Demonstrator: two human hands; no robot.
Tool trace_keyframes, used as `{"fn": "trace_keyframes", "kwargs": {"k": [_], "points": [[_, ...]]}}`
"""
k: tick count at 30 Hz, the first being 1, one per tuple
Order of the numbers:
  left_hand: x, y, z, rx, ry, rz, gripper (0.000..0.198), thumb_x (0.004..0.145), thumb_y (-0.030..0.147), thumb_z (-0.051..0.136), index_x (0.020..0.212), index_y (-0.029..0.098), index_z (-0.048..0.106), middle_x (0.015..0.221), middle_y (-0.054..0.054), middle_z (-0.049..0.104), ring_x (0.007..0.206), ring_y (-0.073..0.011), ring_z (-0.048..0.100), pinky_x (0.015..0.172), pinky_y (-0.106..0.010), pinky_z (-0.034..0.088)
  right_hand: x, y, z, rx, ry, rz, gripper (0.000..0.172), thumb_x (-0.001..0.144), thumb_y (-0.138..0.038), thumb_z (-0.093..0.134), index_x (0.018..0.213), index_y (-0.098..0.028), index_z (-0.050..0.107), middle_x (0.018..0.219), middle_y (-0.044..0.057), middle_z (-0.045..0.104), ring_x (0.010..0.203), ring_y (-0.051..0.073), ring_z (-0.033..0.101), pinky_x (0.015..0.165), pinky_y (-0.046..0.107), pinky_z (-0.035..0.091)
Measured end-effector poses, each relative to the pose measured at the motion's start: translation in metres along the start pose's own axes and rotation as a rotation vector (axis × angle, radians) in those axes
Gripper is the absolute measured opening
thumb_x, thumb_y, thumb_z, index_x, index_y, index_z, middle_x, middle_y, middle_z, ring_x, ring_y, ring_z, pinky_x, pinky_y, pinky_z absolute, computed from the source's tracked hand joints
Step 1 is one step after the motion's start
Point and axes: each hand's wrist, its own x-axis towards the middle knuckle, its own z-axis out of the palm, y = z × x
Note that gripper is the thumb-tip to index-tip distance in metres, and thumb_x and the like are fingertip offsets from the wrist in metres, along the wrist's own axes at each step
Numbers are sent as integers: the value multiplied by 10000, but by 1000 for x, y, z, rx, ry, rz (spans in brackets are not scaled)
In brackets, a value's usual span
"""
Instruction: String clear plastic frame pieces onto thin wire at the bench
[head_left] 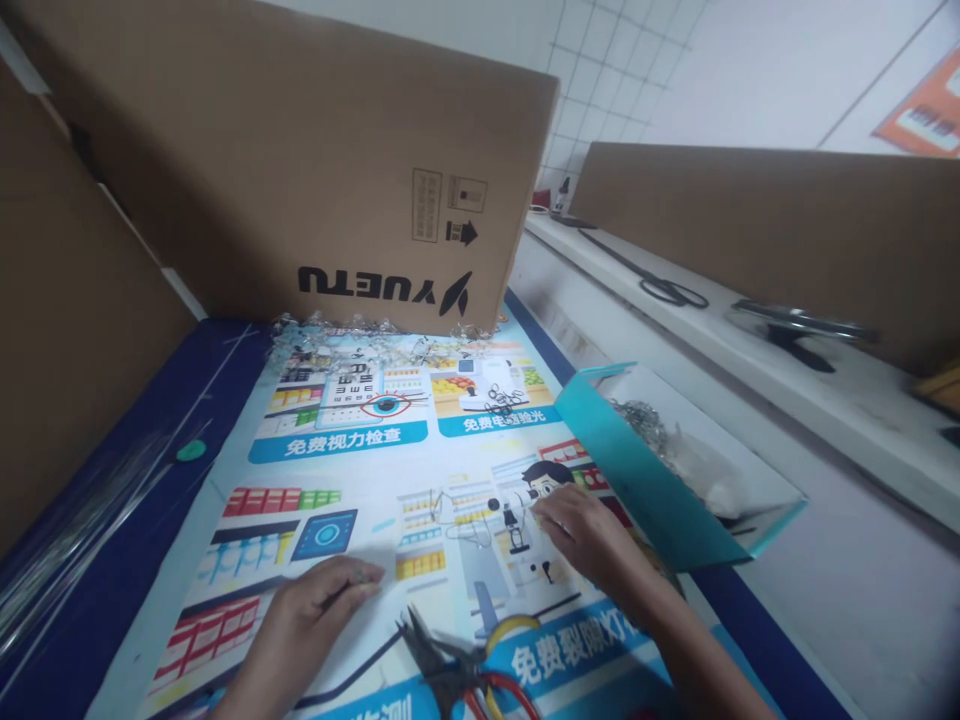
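Observation:
My left hand [322, 605] rests low over the printed sheet, thumb and forefinger pinched together. Something small and greyish shows at those fingertips, too blurred to name. My right hand [581, 525] is closed too, its fingertips pressed together above the drawing on the sheet; what they hold, if anything, is hidden. Between the hands a thin bent wire [465, 535] shows faintly, and I cannot tell whether it touches the right fingers. Pliers [442, 665] with dark jaws and red-and-yellow handles lie at the near edge, between my forearms, with jaws toward the left hand.
Clear and metallic bits [337, 345] are heaped below a tall cardboard box [360, 150]. Small dark wire pieces [504, 400] lie nearer. At right, a teal box [630, 470] holds wire pieces. Long thin strands [82, 540] lie left. Scissors [671, 291] sit on the ledge.

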Motion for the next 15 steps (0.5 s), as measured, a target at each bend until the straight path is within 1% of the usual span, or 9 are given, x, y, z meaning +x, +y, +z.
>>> {"fn": "trace_keyframes", "kwargs": {"k": [4, 7, 10, 13, 15], "points": [[-1, -2, 0, 16, 11, -17, 142, 718, 362, 608, 692, 257, 700, 751, 25, 732, 707, -155, 689, 652, -157, 538, -5, -4, 8, 0, -24, 16, 240, 824, -139, 475, 1003, -199, 622, 865, 61, 645, 866, 199, 539, 824, 329, 383], [0, -2, 0, 21, 0, -28, 154, 705, 386, 618, 699, 258, 703, 747, 27, 732, 703, -156, 690, 643, -146, 537, -2, -5, 13, -78, -11, -5, 249, 831, -138, 472, 1019, -208, 620, 849, 69, 633, 854, 201, 530, 834, 342, 364], [1, -1, -1, 22, -22, -29, 162, 706, 391, 618, 713, 256, 707, 766, 24, 733, 727, -159, 690, 657, -146, 536, 1, -4, 14, -134, -10, -40, 193, 850, -154, 457, 878, -192, 644, 798, 65, 614, 832, 187, 520, 820, 324, 355], [1, -1, -1, 31, -30, -39, 153, 710, 381, 617, 709, 256, 705, 776, 26, 734, 734, -155, 690, 665, -141, 534, 0, -3, 13, -142, -40, -71, 213, 861, -155, 444, 721, -168, 604, 741, 51, 595, 789, 170, 508, 802, 307, 347], [0, -2, -1, 32, -19, -33, 148, 707, 380, 617, 706, 260, 704, 768, 31, 734, 727, -151, 690, 666, -137, 532, -3, -3, 11, -158, -50, -89, 228, 856, -133, 436, 673, -161, 568, 714, 45, 585, 758, 163, 499, 805, 308, 336]]}}
